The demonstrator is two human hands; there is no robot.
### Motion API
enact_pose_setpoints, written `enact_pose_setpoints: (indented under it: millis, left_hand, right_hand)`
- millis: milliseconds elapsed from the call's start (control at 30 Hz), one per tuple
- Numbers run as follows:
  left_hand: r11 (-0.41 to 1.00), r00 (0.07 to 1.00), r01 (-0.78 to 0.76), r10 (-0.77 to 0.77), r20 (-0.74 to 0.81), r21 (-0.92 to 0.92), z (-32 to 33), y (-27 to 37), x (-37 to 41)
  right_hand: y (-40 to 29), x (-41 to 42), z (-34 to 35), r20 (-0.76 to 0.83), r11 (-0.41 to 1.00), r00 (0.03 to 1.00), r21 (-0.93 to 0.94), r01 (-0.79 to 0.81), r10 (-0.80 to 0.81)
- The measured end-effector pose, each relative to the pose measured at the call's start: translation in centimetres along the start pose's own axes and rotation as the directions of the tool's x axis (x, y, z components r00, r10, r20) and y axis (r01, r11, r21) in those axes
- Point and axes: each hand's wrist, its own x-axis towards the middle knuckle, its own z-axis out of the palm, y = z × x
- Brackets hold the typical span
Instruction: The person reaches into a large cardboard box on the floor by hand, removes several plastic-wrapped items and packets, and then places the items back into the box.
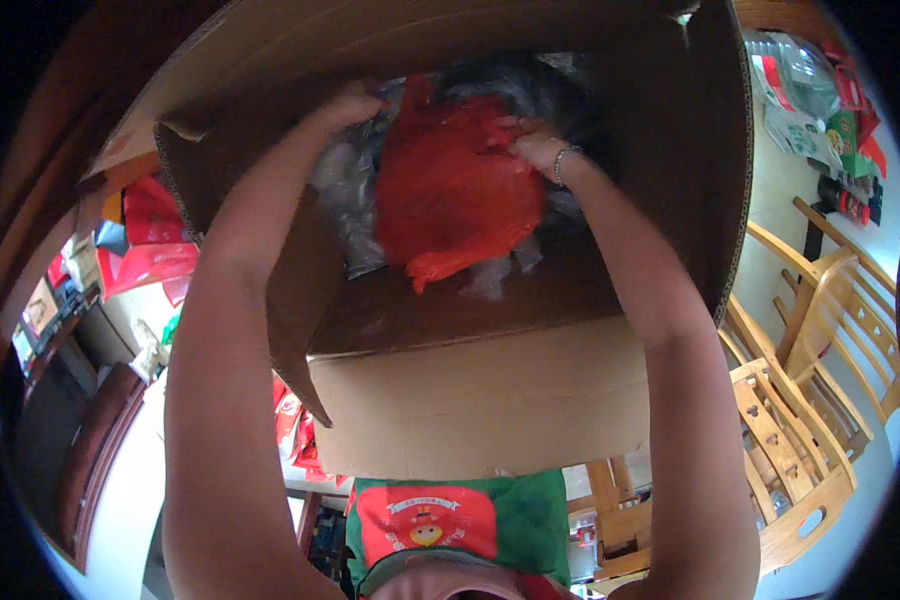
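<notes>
A large cardboard box (480, 397) stands before me, and both my arms reach into it. Inside, a crumpled red plastic bag (457, 187) lies over clear plastic packaging (345, 202) and dark plastic (495, 75). My right hand (540, 150), with a bracelet at the wrist, grips the red bag at its upper right. Near the box's left inner wall, my left hand (352, 109) is beside the clear plastic and the bag's upper left; blur and shadow hide whether its fingers hold anything.
Wooden chairs (787, 450) stand close together on the right. A large clear plastic bottle (799, 75) and packages lie beyond them. Red bags (150, 255) are on the left. Below the box I see a green apron (529, 517) with a red printed panel. A box flap (300, 322) hangs at the left.
</notes>
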Motion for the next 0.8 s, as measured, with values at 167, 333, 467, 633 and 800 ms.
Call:
enact_pose_setpoints:
  millis: [167, 333, 467, 633, 800]
  left_hand:
    - [0.977, 0.988, -0.143, 0.131, -0.079, -0.158, 8.0, 1.0, 4.0]
    - [0.943, 0.986, 0.037, -0.088, -0.143, -0.33, 10.8, 1.2, 2.5]
    - [0.879, 0.997, -0.006, -0.033, -0.075, -0.477, 9.6, 2.9, 2.3]
    - [0.933, 0.995, -0.014, 0.047, 0.083, -0.36, 7.7, 3.8, -0.3]
    - [0.962, 0.995, -0.08, 0.093, 0.039, -0.26, 1.2, 4.0, -11.8]
  right_hand:
    - [0.2, -3.4, 0.9, 0.403, 0.957, 0.895, -0.126, 0.262, -0.192]
    - [1.0, -9.4, 3.1, 0.592, 0.96, 0.784, -0.059, 0.275, -0.188]
    - [0.5, -12.4, 5.8, 0.722, 0.9, 0.656, -0.108, 0.423, -0.222]
    - [3.4, -15.2, 10.0, 0.739, 0.755, 0.622, -0.248, 0.607, -0.257]
    - [5.0, -17.6, 10.4, 0.62, 0.822, 0.771, -0.358, 0.444, -0.146]
